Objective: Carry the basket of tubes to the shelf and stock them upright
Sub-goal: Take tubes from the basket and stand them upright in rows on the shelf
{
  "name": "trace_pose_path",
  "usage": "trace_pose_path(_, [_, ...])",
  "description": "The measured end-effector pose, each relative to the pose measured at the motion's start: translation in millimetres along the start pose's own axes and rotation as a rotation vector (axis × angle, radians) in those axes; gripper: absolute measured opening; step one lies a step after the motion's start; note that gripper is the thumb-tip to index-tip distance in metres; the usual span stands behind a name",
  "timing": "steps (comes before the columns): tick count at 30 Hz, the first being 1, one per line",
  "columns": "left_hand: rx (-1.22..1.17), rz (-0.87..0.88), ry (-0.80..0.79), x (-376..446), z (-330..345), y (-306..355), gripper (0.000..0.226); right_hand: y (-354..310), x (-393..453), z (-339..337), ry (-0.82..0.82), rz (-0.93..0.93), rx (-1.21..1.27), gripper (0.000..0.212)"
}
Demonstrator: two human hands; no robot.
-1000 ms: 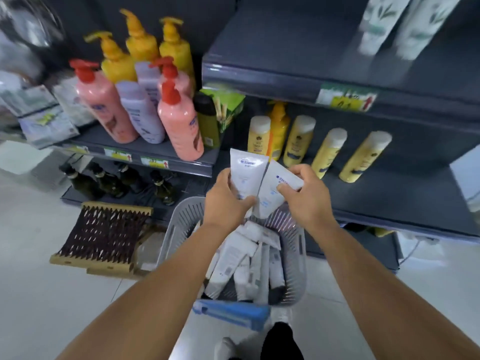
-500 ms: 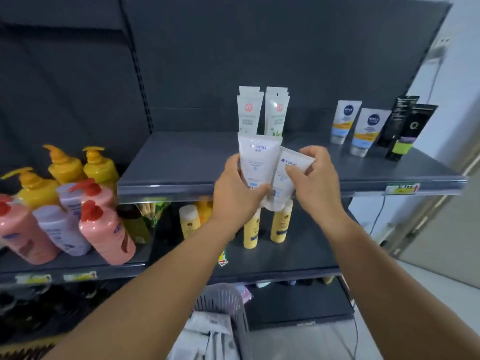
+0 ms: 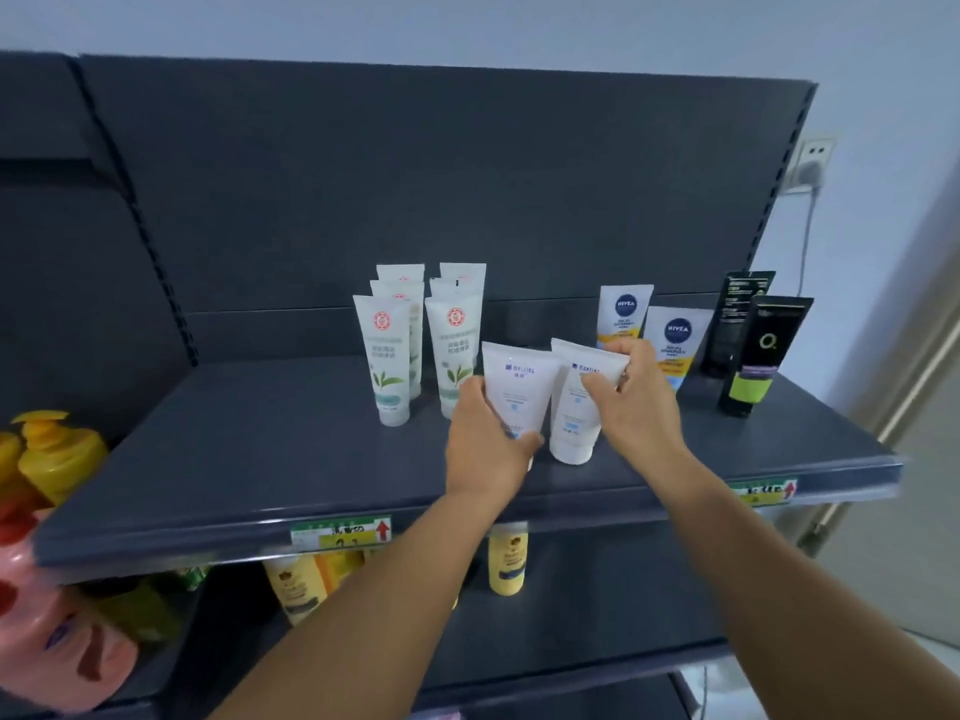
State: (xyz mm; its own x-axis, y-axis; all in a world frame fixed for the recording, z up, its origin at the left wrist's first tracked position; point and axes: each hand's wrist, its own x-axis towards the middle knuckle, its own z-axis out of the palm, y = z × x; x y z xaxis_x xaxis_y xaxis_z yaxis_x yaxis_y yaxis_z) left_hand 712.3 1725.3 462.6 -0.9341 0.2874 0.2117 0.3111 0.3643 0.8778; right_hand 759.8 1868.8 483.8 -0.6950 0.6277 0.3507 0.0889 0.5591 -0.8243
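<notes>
1. Hands have risen from the basket, now out of view, to the top shelf.
2. Left hand grips one white tube; right hand pinches another, cap-down on the shelf.
3. Releasing both upright comes next, probably.

Soft, even indoor light fell from above; shadows were faint. The centre was sharp, while the pink pump bottle at lower left smeared. Wide-angle distortion bowed the shelf edges.
</notes>
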Motion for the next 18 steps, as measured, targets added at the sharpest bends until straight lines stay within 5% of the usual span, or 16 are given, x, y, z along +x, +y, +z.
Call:
trace_pose_path(6, [0.082,-0.015,0.026,23.3,27.7,0.6,0.059,21.3,18.8,4.6,-0.084,0.050,0.116,0.043])
trace_pose_path(11, [0.155,-0.052,0.034,34.2,35.1,2.4,0.053,39.4,13.8,14.7,-0.263,0.132,-0.055,0.043])
trace_pose_path(18, [0.174,-0.096,0.057,45.8,46.1,10.1,0.056,46.8,37.5,19.3,-0.209,0.130,-0.193,0.040])
